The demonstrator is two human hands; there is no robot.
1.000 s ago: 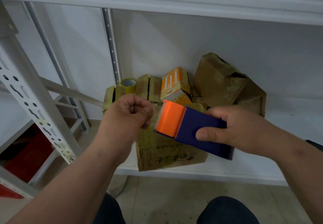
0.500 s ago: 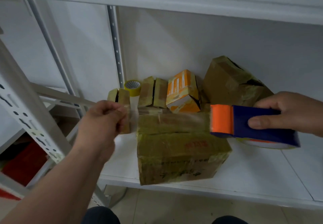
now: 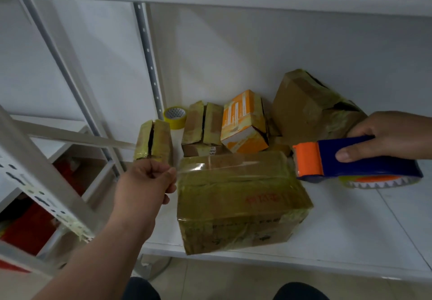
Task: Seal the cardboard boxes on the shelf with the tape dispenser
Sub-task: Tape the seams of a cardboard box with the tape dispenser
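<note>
**Tape strip now spanning the front box**

Over the last second the two hands have been drawing apart: the left hand (image 3: 146,182), which was up against the blue tape dispenser with the orange guard (image 3: 346,159), is now sitting just off the left edge of the large brown cardboard box wrapped in yellowish tape (image 3: 238,201), while the right hand (image 3: 392,136) is carrying the dispenser out past the box's right edge. A clear strip of tape (image 3: 233,163) is stretching between them, just above the box's top. By my reading, the length has been pulled and laying it down and pressing it flat is coming next.

The left hand's fingers are curling in and pinching the free tape end. The right hand is wrapping around the dispenser body, thumb pressing on its near side. The box is sitting at the front of the white metal shelf (image 3: 350,241), slightly overhanging the edge, with smaller taped boxes (image 3: 203,124) and a yellow tape roll (image 3: 175,117) behind it.

Whether the strip is already touching the box is hard to judge, since the tape is transparent. The right forearm is running out of view, and the dispenser's cutting edge is blurring.
</note>
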